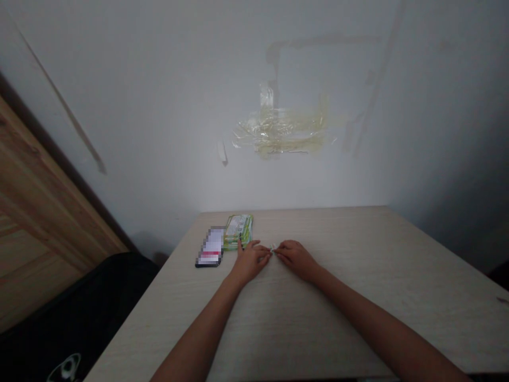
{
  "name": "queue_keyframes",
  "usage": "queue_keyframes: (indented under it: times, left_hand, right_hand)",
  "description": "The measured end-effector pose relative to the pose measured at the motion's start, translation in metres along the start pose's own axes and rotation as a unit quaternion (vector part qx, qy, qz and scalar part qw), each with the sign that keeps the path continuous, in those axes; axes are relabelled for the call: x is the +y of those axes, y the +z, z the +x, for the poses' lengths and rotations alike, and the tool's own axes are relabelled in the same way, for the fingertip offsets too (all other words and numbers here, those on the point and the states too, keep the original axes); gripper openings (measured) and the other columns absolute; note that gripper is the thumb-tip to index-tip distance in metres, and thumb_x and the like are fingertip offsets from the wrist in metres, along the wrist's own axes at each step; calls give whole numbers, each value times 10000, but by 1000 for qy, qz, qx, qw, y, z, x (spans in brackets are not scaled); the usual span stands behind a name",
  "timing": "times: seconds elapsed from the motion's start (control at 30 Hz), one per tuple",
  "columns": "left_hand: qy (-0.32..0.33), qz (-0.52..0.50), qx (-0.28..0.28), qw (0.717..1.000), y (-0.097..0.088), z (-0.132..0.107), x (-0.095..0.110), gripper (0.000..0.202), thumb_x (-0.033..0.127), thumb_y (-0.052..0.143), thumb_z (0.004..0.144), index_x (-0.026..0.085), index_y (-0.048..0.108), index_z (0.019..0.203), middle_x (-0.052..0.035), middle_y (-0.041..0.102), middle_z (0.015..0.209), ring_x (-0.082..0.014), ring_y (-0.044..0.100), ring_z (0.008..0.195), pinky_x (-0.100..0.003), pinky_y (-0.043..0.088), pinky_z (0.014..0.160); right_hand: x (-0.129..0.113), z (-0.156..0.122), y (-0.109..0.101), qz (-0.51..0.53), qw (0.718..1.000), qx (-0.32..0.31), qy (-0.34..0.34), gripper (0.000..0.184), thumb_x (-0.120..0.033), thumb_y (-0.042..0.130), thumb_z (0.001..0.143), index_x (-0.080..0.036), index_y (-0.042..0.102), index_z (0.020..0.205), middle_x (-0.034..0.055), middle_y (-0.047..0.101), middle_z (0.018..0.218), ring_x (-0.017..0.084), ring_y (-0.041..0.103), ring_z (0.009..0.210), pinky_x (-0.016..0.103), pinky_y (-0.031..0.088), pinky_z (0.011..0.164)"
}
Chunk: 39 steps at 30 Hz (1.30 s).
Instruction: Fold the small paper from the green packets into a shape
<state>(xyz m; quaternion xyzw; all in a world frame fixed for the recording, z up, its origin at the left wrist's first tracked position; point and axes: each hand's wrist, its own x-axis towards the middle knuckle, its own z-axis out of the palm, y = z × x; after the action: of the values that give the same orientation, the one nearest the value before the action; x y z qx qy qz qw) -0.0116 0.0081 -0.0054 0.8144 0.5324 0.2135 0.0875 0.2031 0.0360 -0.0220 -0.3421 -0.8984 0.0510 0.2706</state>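
Between the fingertips of both hands is a small whitish-green piece [272, 248], too small for me to tell its kind. My left hand [251, 261] pinches it from the left, with thumb and fingers closed at the tips. From the right, my right hand [297, 258] pinches the same piece, its fingers curled together. Just behind my left hand lies a stack of green-and-white printed packets [238, 228]. A phone [210, 246] with a lit, blurred-out screen lies to the left of the packets.
The pale wood-grain table [358, 297] stands against a grey-white wall [159, 106] with patches of old clear tape [286, 130]. On the left are a leaning wooden panel [43, 212] and a black bag or cloth [91, 302] beside the table edge.
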Motion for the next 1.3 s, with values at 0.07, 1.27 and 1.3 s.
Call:
queue_keyframes:
  times: [0.07, 1.27, 1.3]
  left_hand:
    - [2, 3, 7, 1000, 0, 0, 0, 265, 418, 458, 929, 387, 698, 1037, 32, 705, 1145, -254, 444, 1283, -685, -91, 1088]
    - [25, -33, 36, 998, 13, 2, 8, 240, 385, 508, 906, 345, 716, 1018, -16, 706, 1135, -236, 537, 1167, -618, 41, 1143]
    - [21, -34, 41, 998, 13, 2, 8, 233, 383, 524, 896, 342, 716, 1022, -24, 698, 1148, -238, 541, 1162, -615, 47, 1144]
  right_hand:
    - [1, -2, 0, 22, 1000, 12, -7, 253, -259, 483, 956, -203, 693, 1085, 74, 662, 978, 187, 587, 948, 341, 442, 901]
    - [27, -5, 17, 81, 989, 91, 88, 270, -312, 686, 821, -184, 697, 1059, 130, 643, 1124, 251, 565, 1098, 426, 453, 969]
    - [26, -5, 15, 88, 988, 93, 86, 270, -310, 690, 816, -186, 694, 1055, 126, 650, 1107, 248, 571, 1087, 423, 458, 961]
